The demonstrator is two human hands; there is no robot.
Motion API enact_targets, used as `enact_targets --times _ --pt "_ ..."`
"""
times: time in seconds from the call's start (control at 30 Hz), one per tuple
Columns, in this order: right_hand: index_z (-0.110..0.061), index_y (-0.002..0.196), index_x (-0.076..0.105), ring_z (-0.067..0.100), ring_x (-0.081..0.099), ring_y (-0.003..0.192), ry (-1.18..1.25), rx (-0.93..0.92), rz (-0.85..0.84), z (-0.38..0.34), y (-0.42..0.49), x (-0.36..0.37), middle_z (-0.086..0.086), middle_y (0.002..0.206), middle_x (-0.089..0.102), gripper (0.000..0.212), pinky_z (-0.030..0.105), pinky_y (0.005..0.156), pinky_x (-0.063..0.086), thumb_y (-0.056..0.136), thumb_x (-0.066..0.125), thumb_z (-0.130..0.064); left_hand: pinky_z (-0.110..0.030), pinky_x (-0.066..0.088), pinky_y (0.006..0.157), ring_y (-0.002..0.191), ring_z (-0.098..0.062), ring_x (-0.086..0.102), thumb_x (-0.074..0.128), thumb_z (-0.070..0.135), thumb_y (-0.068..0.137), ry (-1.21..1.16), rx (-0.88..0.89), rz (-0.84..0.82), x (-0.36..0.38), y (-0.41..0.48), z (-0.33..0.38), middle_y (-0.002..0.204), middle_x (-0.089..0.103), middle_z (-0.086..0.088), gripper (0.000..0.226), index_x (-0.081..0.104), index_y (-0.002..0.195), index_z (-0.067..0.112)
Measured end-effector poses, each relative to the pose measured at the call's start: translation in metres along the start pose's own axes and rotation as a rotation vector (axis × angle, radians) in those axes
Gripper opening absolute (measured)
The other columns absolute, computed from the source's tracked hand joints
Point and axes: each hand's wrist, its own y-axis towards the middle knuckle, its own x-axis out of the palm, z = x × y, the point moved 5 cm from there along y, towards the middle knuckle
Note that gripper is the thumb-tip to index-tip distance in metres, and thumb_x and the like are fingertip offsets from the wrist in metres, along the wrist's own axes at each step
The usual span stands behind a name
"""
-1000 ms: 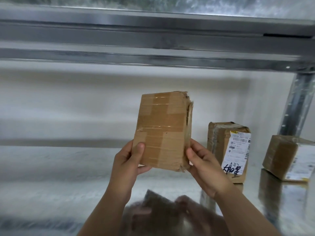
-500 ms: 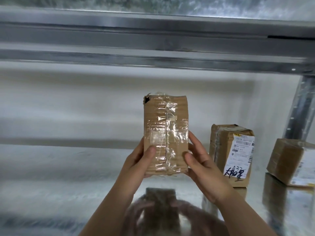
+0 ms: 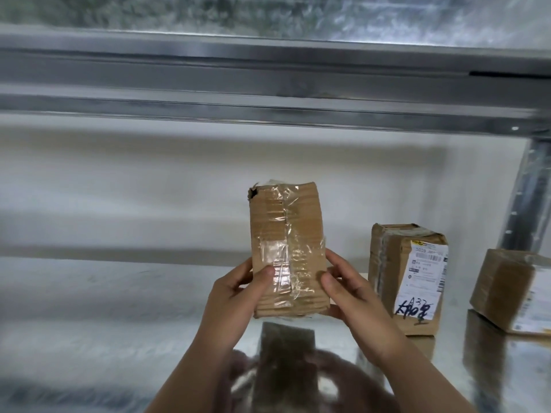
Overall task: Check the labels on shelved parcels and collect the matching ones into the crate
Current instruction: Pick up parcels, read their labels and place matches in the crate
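Left of frame: shelf deck [image 3: 89,308], shiny metal, nothing on it in this part.

Centre-left: left hand [image 3: 238,293] grips the lower left edge of the held parcel [image 3: 286,248], thumb on the near face, fingers wrapped behind.

Centre: held parcel is upright, lifted off the deck, its reflection below it. The narrow, tape-wrapped side faces the camera, with a torn corner at upper left. No label on this face.

Centre-right: right hand [image 3: 351,296] is clamped on the lower right edge, thumb in front, fingers behind.

Change: a second ago a broad brown face was toward the camera. The parcel has since been turned to the narrow side and has held there for the last half second. Two faces seen, neither labelled. Judgement: check unfinished, more turning needed before keep-or-return.

Right: labelled parcel [image 3: 405,278] stands on the deck, white label [image 3: 423,281] with black handwriting facing out. Third parcel [image 3: 512,293] at the frame edge, below the upright post [image 3: 530,198]. The crate is not in view.
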Motion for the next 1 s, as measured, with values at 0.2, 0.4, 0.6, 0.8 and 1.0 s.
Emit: enact_targets --times 0.2,0.4,0.6,0.8,1.0 --pt "-0.046 0.148 0.050 0.002 0.055 0.115 -0.365 -0.105 0.075 0.004 0.002 -0.004 -0.018 0.132 0.059 0.050 0.009 0.086 0.045 0.100 0.063 -0.036 -0.040 0.060 0.091 0.102 -0.016 0.075 0.066 0.015 0.097 0.141 0.075 -0.045 0.004 0.007 -0.007 0.113 0.078 0.009 0.050 0.060 0.131 0.051" --pt "-0.044 0.129 0.064 0.015 0.065 0.124 0.017 -0.039 0.085 0.002 0.003 -0.007 -0.012 0.129 0.071 0.064 0.040 0.084 0.061 0.087 0.044 -0.088 -0.043 0.052 0.098 0.111 -0.012 0.069 0.045 0.012 0.105 -0.175 -0.104 -0.033 0.003 0.009 0.004 0.125 0.072 -0.005 0.026 0.065 0.103 0.028" --pt "-0.028 0.147 0.049 0.025 0.065 0.131 0.119 -0.015 -0.017 0.003 -0.005 -0.005 0.003 0.139 0.068 0.109 0.053 0.108 0.053 0.063 0.064 -0.096 -0.036 0.061 0.083 0.101 -0.009 0.073 0.064 0.052 0.092 -0.125 -0.007 -0.149 0.015 -0.002 0.005 0.110 0.073 0.006 0.039 0.056 0.113 0.021" --pt "-0.034 0.145 0.050 0.022 0.067 0.127 0.063 -0.016 -0.031 0.003 -0.005 -0.002 -0.002 0.136 0.069 0.100 0.058 0.112 0.048 0.065 0.067 -0.092 -0.046 0.061 0.091 0.112 -0.015 0.072 0.060 0.076 0.080 -0.169 0.050 -0.128 0.010 -0.003 0.004 0.119 0.074 0.009 0.062 0.057 0.130 0.039" --pt "-0.035 0.145 0.050 0.019 0.069 0.123 0.031 -0.015 -0.031 0.003 -0.004 0.000 -0.004 0.132 0.071 0.066 0.057 0.112 0.049 0.089 0.052 -0.069 -0.055 0.060 0.094 0.113 -0.017 0.072 0.059 0.074 0.076 -0.157 0.022 -0.093 0.008 -0.002 -0.001 0.118 0.075 0.007 0.064 0.060 0.128 0.038"
